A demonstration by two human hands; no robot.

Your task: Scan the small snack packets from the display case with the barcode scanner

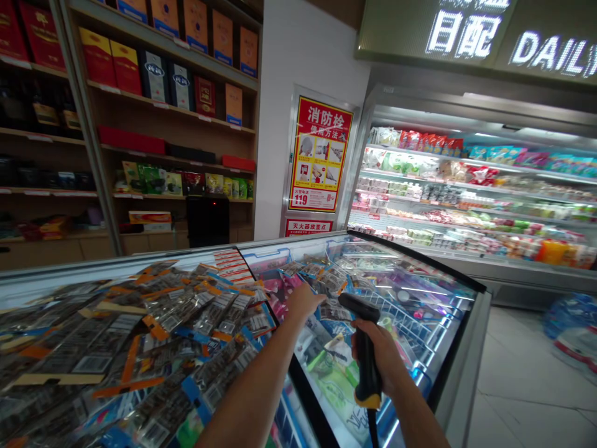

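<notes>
Black plastic with a yellow butt: handheld scanner, right of the freezer's dark divider. Right hand wrapped round its grip, a finger up near the trigger; cord hangs from the butt. Grip stands roughly upright; the head lies crosswise, its nose turned towards the divider and the left hand.

Left hand also just right of the divider, its forearm crossing over from the left side. One digit extends towards the scanner nose; other fingertips hidden, cannot tell whether they pinch anything. Small gap between hand and nose, with dark, barcoded packets lying there and just beyond. Left hand is the nearer to these.

Blue-white wire baskets right of the divider, seen through glass. Green bags inside, nearer the wearer; pink packages farther off, close along the divider.

Left of the divider: broad heap of clear packets, orange and blue strips, overlapping at all angles. Red-white labels beside the divider's far end.

Past that end, a red-yellow poster; well to its right, a lit chiller, stocked in rows.
</notes>
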